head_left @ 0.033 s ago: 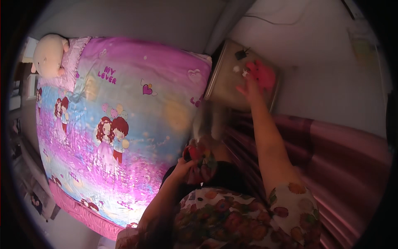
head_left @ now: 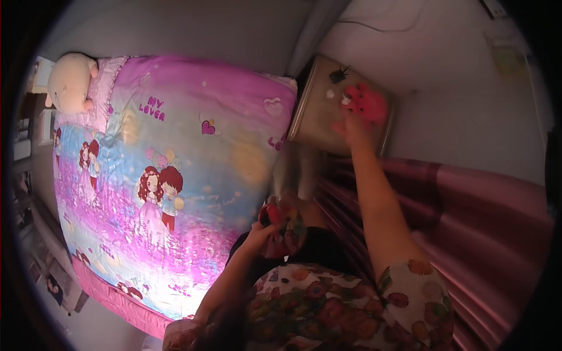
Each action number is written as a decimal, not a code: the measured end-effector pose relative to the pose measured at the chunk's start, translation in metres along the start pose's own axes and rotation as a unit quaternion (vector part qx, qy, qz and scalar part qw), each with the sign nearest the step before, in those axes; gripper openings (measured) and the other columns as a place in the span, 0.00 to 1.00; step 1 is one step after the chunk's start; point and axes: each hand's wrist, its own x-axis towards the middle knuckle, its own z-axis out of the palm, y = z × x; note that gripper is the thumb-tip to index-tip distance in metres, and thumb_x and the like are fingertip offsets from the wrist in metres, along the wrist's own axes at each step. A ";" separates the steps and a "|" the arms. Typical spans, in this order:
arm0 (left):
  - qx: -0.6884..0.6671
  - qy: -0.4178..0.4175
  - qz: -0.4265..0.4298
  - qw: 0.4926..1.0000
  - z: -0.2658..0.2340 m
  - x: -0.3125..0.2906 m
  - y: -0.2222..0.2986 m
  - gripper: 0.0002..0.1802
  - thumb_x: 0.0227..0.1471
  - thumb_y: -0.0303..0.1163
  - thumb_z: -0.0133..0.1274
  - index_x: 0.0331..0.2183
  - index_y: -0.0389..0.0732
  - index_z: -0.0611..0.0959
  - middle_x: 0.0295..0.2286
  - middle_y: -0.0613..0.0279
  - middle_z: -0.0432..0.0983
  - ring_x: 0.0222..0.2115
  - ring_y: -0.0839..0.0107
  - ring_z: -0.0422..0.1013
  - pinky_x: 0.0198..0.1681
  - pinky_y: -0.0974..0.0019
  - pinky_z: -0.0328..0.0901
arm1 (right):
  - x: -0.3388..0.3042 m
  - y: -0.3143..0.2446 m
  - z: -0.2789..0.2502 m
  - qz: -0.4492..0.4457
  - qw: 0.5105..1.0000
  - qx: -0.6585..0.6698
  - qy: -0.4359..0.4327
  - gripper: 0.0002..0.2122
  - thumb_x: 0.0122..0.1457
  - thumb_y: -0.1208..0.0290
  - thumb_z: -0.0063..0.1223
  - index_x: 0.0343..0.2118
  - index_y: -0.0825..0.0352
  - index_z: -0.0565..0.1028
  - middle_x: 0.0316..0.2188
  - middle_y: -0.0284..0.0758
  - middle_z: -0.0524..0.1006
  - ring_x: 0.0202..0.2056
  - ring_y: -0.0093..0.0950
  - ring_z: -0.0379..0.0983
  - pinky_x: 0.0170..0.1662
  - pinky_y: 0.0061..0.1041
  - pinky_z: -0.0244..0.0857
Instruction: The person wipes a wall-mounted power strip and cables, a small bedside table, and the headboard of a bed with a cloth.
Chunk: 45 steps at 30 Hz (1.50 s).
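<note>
My left hand (head_left: 260, 238) is closed on a bundled red and multicoloured thing (head_left: 283, 231), held low in front of my lap; its exact kind does not show. My right arm stretches forward over a small bedside cabinet (head_left: 319, 111). Above its top, my right hand (head_left: 350, 121) has its thumb held apart from the fingers, and the fingertips are a little blurred. They reach to the edge of a pinkish-red, dark-spotted item (head_left: 373, 105), beside a small white piece (head_left: 345, 100). Whether they touch either one is unclear. Another white bit (head_left: 330, 93) lies just left.
A small dark square object (head_left: 338, 75) sits at the cabinet's far side. To the left spreads a bed with a purple and blue printed cover (head_left: 222, 158), with a plush toy (head_left: 71, 83) at its far left corner. A dark pink curtain (head_left: 421, 205) hangs at right.
The whole view has shifted very slightly. My right hand stays over the cabinet with only a small movement at the fingers; my left hand keeps its hold.
</note>
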 end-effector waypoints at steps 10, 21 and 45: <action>0.047 0.088 0.041 0.994 0.034 -0.005 -0.029 0.15 0.49 0.35 0.51 0.38 0.38 0.71 0.22 0.62 0.72 0.24 0.70 0.70 0.28 0.71 0.65 | -0.223 0.186 -0.018 -0.063 0.953 -0.257 -0.150 0.09 0.55 0.69 0.47 0.36 0.68 0.73 0.30 0.33 0.75 0.33 0.23 0.71 0.36 0.24 0.66; -0.101 -0.083 0.083 0.988 0.047 -0.079 -0.087 0.20 0.40 0.32 0.50 0.39 0.35 0.73 0.32 0.55 0.74 0.34 0.63 0.70 0.40 0.66 0.66 | -0.339 0.096 -0.101 0.033 0.997 -0.052 -0.041 0.11 0.57 0.67 0.45 0.40 0.66 0.70 0.32 0.35 0.75 0.29 0.24 0.72 0.29 0.21 0.67; 0.084 -0.149 0.127 0.977 0.035 -0.204 -0.119 0.27 0.43 0.20 0.46 0.49 0.42 0.67 0.28 0.58 0.72 0.21 0.70 0.70 0.25 0.71 0.66 | -0.428 0.162 -0.049 0.122 0.952 0.274 -0.061 0.20 0.57 0.56 0.43 0.47 0.67 0.67 0.45 0.37 0.70 0.45 0.33 0.65 0.50 0.31 0.58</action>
